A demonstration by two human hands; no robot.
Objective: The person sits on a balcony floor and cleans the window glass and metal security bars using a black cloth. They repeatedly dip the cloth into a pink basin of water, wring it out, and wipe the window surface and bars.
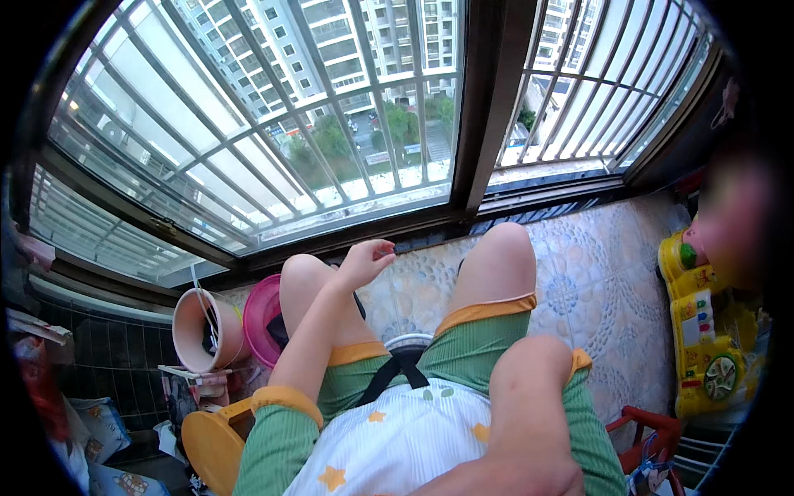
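Note:
My left hand [366, 263] hovers by my left knee, in front of the window's lower frame. Its fingers are curled toward the thumb, with a small dark patch between them. Whether that patch is a held thing or the background cannot be made out. My right arm is folded back at the elbow, and my right hand [502, 477] is at the bottom edge, close to my chest. Its fingers are cut off from view. Below lie my green shorts [477, 341] with orange hems and a white top [397, 440] with star prints. A black strap [397, 372] shows between my thighs.
Barred windows [347, 124] stand ahead above a patterned tile floor [577, 273]. At left are a pale bucket [195, 328], a pink basin [260, 322] and a round wooden stool [211, 446]. A yellow toy [695, 335] and a red frame [651, 428] are at right.

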